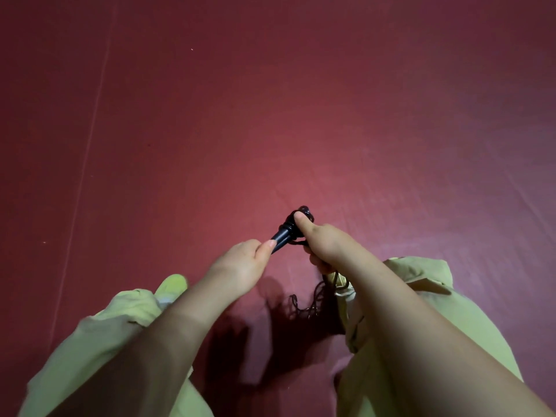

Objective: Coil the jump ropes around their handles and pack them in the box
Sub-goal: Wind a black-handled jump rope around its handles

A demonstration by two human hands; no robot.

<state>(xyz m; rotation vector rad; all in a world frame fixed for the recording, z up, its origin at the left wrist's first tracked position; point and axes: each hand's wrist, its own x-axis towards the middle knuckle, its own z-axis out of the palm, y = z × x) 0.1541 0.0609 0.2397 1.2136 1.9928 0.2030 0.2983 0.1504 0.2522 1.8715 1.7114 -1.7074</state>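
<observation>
A dark red floor fills the view, plain and unpatterned, brightest and pinker near the middle and shading to deep maroon at the edges, with a faint purplish tint on the right. A thin paler line runs down its left side. The handles are glossy black, and the rope is black too, in tight wavy kinks. The trousers are pale yellow-green, plain. A shoe tip is brighter lime yellow.
</observation>
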